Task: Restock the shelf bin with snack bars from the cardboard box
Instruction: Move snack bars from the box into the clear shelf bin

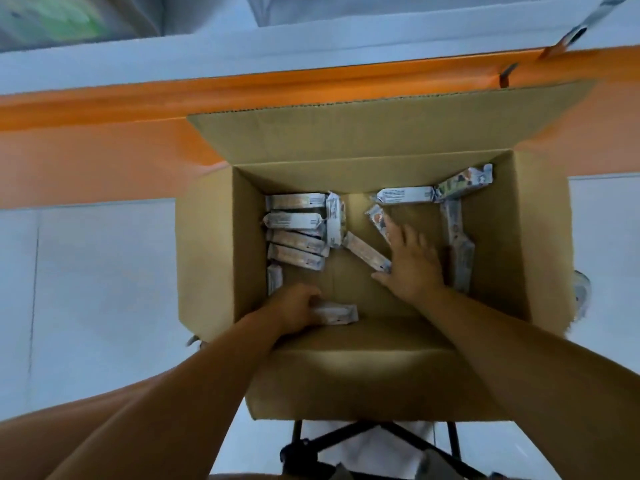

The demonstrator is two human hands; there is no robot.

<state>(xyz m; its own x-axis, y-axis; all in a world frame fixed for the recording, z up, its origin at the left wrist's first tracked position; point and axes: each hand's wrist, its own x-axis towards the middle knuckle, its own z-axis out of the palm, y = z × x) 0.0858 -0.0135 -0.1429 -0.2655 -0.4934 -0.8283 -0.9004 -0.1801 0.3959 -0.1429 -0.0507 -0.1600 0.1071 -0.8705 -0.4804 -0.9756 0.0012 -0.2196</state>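
An open cardboard box [214,258] stands below me with several white-wrapped snack bars lying loose on its bottom. A group of bars [294,233] is stacked along the left wall, and others [408,195] lie at the back and right. My left hand [294,308] is inside the box near the front left and grips one bar [337,313]. My right hand [412,261] lies flat with straight fingers over two bars in the middle; one of them [365,252] pokes out to its left. The shelf bin is not in view.
The box sits on a black-framed stand [349,441] over a pale tiled floor [104,289]. An orange shelf beam [173,98] runs across behind the box. The box's far flap [363,133] leans back against it.
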